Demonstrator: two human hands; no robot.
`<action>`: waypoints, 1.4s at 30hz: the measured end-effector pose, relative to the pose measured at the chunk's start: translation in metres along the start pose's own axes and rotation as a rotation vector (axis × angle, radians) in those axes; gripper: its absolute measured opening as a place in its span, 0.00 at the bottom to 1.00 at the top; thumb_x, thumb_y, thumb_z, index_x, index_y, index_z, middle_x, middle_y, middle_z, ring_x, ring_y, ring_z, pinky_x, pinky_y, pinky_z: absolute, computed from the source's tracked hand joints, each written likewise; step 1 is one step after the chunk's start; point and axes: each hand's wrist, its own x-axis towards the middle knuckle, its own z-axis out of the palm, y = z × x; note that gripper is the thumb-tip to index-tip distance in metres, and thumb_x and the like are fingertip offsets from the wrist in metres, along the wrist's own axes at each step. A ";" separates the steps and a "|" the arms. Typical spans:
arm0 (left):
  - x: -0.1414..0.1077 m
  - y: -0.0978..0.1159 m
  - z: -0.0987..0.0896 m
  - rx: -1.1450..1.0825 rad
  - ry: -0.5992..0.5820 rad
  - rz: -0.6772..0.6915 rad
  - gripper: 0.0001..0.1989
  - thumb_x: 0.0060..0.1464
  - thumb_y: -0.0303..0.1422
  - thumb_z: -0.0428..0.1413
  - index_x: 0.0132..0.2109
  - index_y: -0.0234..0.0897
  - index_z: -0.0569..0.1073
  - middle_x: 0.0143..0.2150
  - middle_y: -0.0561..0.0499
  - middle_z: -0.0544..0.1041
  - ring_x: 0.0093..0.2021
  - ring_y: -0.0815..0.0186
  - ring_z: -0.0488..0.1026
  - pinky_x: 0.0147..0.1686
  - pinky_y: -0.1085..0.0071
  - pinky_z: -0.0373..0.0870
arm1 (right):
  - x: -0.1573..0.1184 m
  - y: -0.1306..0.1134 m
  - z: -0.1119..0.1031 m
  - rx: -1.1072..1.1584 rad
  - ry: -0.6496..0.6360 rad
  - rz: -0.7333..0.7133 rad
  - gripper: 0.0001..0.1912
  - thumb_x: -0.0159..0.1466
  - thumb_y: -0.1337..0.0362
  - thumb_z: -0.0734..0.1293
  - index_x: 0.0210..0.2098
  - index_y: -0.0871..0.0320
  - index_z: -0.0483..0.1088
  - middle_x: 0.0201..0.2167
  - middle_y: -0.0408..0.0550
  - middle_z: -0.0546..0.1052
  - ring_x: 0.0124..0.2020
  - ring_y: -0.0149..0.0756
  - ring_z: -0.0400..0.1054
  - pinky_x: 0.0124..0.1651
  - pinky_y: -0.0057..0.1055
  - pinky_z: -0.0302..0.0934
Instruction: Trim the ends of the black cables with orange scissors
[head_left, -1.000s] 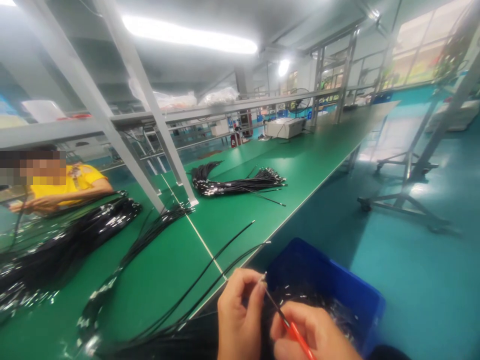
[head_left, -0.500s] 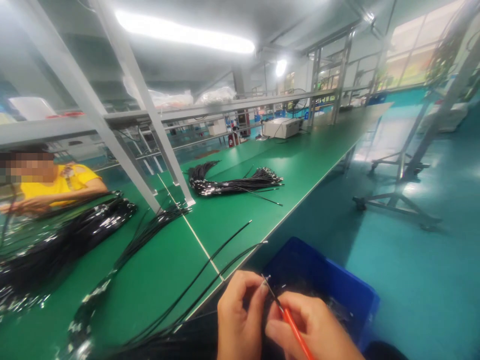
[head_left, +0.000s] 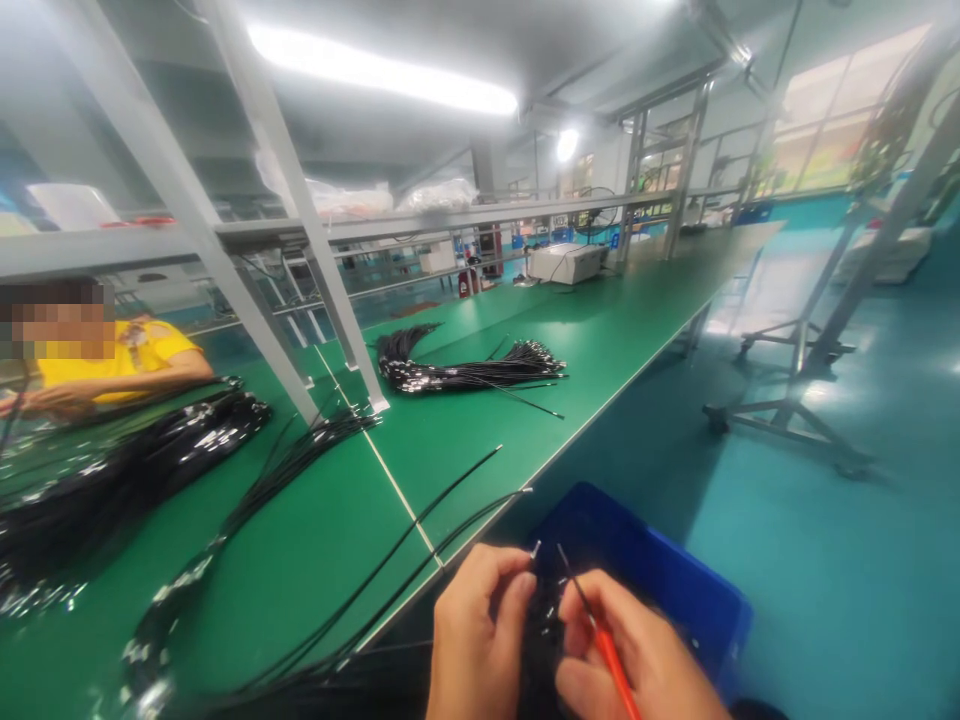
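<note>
Tool (head_left: 616,668) in right fingers (head_left: 607,594), butt offscreen

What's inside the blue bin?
Dark contents with a few pale glints show inside the bin, too blurred to identify. The left hand and right hand block part of the view; anything deeper is covered.

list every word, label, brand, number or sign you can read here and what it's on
No text is legible.
Small background sign: dark marks, too small and blurred to read.
Dark red background object: pale mark, too small to read.
Red tool, blue bin: no lettering visible.
</note>
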 end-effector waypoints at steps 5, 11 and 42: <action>-0.001 0.009 -0.002 0.028 -0.038 -0.041 0.06 0.54 0.28 0.53 0.31 0.39 0.74 0.29 0.52 0.75 0.29 0.64 0.72 0.29 0.72 0.66 | 0.004 -0.010 0.006 0.183 0.322 -0.060 0.09 0.46 0.64 0.70 0.26 0.54 0.67 0.20 0.37 0.70 0.24 0.32 0.65 0.29 0.25 0.61; -0.003 0.015 0.000 0.045 -0.033 -0.059 0.05 0.52 0.27 0.55 0.29 0.39 0.73 0.28 0.52 0.76 0.30 0.64 0.73 0.31 0.72 0.66 | 0.003 -0.009 0.010 0.370 0.384 -0.082 0.14 0.45 0.61 0.75 0.30 0.53 0.71 0.23 0.41 0.75 0.26 0.35 0.70 0.29 0.27 0.63; -0.001 0.014 -0.006 -0.693 -0.220 -0.367 0.10 0.48 0.34 0.62 0.25 0.35 0.71 0.24 0.54 0.77 0.27 0.69 0.71 0.30 0.75 0.65 | 0.005 -0.015 0.028 0.593 0.323 -0.076 0.15 0.46 0.60 0.76 0.30 0.54 0.70 0.23 0.41 0.75 0.26 0.34 0.71 0.30 0.26 0.63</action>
